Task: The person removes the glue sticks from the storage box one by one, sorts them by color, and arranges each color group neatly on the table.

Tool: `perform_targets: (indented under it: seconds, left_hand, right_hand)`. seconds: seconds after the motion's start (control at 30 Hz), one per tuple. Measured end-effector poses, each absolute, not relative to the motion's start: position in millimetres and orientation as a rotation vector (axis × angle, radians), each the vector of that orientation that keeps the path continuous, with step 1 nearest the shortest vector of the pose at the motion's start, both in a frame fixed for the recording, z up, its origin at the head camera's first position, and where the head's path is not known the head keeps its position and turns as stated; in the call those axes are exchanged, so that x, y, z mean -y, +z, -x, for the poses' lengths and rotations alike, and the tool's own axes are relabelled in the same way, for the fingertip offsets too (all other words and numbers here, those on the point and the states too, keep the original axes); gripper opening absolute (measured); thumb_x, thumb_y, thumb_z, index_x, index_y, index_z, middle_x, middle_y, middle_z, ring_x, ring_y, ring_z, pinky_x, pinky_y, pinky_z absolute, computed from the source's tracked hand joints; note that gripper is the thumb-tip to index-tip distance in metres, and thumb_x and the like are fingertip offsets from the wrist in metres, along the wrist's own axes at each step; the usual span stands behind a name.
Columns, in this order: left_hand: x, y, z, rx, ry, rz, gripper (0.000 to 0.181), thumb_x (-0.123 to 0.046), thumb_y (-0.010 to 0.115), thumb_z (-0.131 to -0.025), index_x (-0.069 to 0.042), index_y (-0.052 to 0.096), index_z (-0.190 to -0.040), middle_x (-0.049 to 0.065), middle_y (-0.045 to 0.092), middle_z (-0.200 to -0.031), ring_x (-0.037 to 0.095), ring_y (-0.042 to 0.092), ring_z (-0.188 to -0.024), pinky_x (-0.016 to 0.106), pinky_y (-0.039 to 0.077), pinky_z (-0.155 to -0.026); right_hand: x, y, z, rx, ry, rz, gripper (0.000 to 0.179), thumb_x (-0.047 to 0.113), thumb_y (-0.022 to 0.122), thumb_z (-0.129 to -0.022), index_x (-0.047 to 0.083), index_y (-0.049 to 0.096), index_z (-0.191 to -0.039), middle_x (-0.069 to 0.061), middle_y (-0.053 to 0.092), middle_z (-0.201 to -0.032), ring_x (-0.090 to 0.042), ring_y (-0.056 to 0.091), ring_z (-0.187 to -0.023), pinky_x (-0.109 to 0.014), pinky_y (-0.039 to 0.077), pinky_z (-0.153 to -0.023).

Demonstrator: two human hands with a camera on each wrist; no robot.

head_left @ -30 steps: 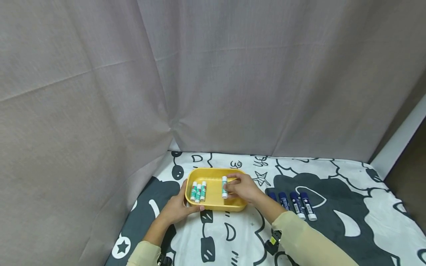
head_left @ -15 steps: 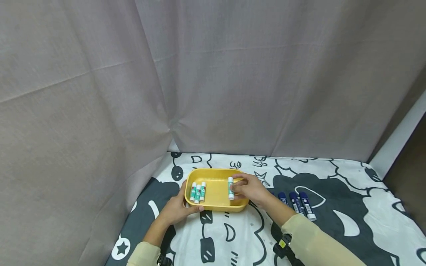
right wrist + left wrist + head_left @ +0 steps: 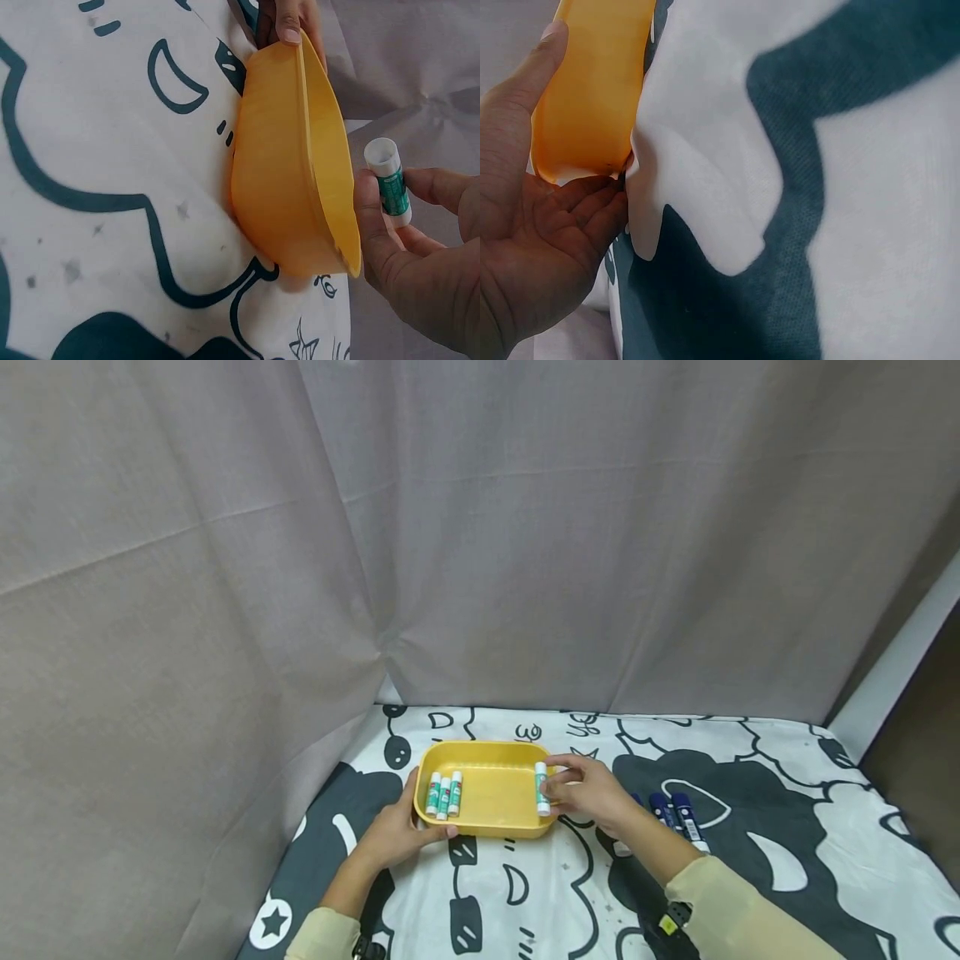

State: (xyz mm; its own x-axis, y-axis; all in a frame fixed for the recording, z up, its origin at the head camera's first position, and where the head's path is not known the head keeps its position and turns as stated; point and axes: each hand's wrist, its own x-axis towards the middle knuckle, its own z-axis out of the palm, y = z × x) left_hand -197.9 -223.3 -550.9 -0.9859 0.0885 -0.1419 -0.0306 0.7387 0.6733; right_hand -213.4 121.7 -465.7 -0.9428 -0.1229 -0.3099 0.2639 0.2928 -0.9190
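A shallow yellow plastic tray [image 3: 498, 797] lies on the patterned cloth. My left hand [image 3: 400, 829] grips its left end, thumb on the near rim and fingers round the end wall, as the left wrist view also shows. Between the thumb and fingers of my right hand [image 3: 588, 793] is a white and green glue stick [image 3: 542, 789], pinched upright at the tray's right end. The right wrist view has this glue stick [image 3: 394, 191] above the tray's rim. Three similar glue sticks [image 3: 445, 795] lie side by side at the left inside the tray.
Several dark blue tubes [image 3: 686, 818] with white ends lie on the cloth at the right, partly hidden by my right forearm. Behind the cloth [image 3: 510, 893] hangs a grey curtain [image 3: 525, 568].
My right hand has moved right with the glue stick, from over the tray's right half to its right end. The left hand and tray hold nearly the same place.
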Motion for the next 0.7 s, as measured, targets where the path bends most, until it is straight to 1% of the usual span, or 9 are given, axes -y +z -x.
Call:
perform_targets:
  seconds: [0.13, 0.27, 0.5, 0.7]
  left_hand:
    - [224, -550, 197, -2.78, 1.079, -0.058, 0.14, -0.076, 0.091, -0.076, -0.028, 0.01, -0.18, 0.029, 0.059, -0.159, 0.046, 0.065, -0.138, 0.069, 0.051, -0.113]
    - [225, -550, 197, -2.789, 1.08, -0.072, 0.14, -0.074, 0.092, -0.076, -0.024, 0.011, -0.18, 0.03, 0.06, -0.158, 0.046, 0.066, -0.137, 0.069, 0.051, -0.113]
    - [225, -551, 197, -2.784, 1.079, -0.069, 0.14, -0.076, 0.091, -0.076, -0.029, 0.009, -0.18, 0.028, 0.059, -0.16, 0.046, 0.065, -0.138, 0.069, 0.051, -0.113]
    - [225, -550, 197, -2.78, 1.087, -0.074, 0.14, -0.075, 0.091, -0.076, -0.027, 0.011, -0.18, 0.029, 0.059, -0.159, 0.046, 0.066, -0.137, 0.07, 0.051, -0.112]
  right_hand:
    - [-129, -468, 209, -2.245, -1.705, -0.106, 0.059, 0.004, 0.082, -0.098, 0.004, 0.06, -0.153, -0.022, 0.071, -0.131, -0.023, 0.077, -0.098, -0.042, 0.069, -0.085]
    - [-134, -469, 207, -2.258, -1.703, -0.077, 0.059, 0.003, 0.081, -0.098, 0.001, 0.059, -0.153, -0.023, 0.073, -0.127, -0.022, 0.078, -0.096, -0.041, 0.069, -0.084]
    - [-147, -469, 200, -2.297, -1.657, -0.106, 0.059, 0.001, 0.079, -0.1, 0.003, 0.058, -0.155, -0.019, 0.074, -0.123, -0.02, 0.077, -0.098, -0.039, 0.069, -0.085]
    - [-160, -472, 190, -2.324, -1.61, -0.115, 0.06, 0.002, 0.079, -0.1, 0.002, 0.056, -0.156, -0.017, 0.073, -0.119, -0.02, 0.076, -0.097, -0.041, 0.069, -0.085]
